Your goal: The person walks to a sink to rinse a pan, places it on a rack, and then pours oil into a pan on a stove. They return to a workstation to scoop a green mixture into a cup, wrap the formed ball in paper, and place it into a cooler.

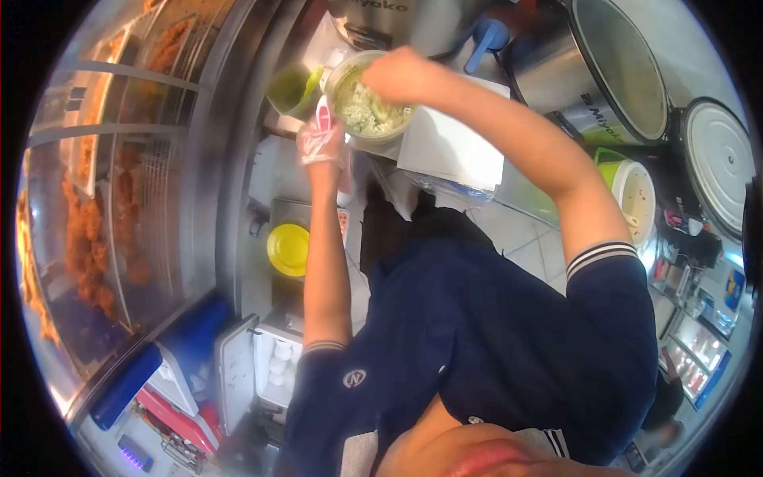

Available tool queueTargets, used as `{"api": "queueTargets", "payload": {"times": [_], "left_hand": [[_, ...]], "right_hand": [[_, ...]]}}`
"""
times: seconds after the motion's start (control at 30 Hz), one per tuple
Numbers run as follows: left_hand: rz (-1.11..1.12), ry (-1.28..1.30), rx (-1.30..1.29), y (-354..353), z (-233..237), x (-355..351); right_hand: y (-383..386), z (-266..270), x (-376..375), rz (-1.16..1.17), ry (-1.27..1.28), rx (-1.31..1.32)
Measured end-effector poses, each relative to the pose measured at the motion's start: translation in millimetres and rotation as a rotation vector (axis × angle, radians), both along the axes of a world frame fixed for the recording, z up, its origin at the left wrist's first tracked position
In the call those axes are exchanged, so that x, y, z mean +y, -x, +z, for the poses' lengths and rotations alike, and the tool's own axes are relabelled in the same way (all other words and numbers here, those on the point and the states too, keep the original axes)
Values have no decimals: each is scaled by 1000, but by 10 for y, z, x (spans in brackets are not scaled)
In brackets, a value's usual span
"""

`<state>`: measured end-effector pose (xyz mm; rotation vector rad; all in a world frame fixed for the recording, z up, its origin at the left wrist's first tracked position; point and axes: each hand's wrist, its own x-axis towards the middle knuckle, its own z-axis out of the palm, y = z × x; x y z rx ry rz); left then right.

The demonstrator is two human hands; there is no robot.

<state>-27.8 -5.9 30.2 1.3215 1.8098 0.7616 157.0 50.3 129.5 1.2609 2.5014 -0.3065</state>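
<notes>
In a round bowl [339,79] lies a pale green and white shredded mix [373,111], perhaps cabbage or rice. My left hand [320,143], in a clear plastic glove, is closed around a pink and white handle [323,115] at the bowl's near left side; whatever is at its far end is hard to see. Over the bowl's upper right part is my right hand [405,75], slightly blurred, its fingers curled down towards the mix. What those fingers hold, if anything, is hidden. A green container [288,89] with a lime-green utensil [312,82] stands left of the bowl.
A white board or box lid [457,147] lies right of the bowl. Large steel Miyako pots [548,79] and a blue scoop [490,40] are beyond. A glass case of fried food [87,238] lines the left. A yellow plate [288,250] and open cooler [274,366] sit lower.
</notes>
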Motion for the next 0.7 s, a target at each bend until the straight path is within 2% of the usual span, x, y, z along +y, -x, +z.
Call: {"api": "queueTargets", "payload": {"times": [0.07,0.1,0.17,0.23,0.3,0.33,0.4,0.43,0.5,0.53,0.6,0.63,0.7], "left_hand": [[-1,-159,94,17,69,32],[-27,-232,171,-26,181,52],[-68,-257,206,-35,208,134],[-92,-272,237,-54,110,170],[-25,-538,185,-53,-1,152],[-42,-519,181,-29,-45,147],[-82,-745,155,-20,-109,208],[-106,-743,130,-21,-123,241],[-112,-768,272,-21,-165,229],[-197,-785,372,14,-168,249],[-180,-729,446,-4,-148,229],[-200,-730,411,-65,-117,233],[-125,-647,128,-89,-97,236]], "right_hand": [[-52,99,96,-90,-193,33],[-33,72,149,-104,-184,18],[-7,25,222,10,-53,-70],[66,-18,253,-45,58,-77],[145,-74,287,-97,173,-65],[171,-109,288,-177,250,-35],[211,-222,225,-295,329,-1],[224,-313,145,-351,290,84],[182,-344,-8,-437,251,179],[188,-356,-117,-485,267,162],[147,-337,-268,-395,120,272],[105,-243,-330,-427,120,249],[123,-97,-356,-385,101,225]]}}
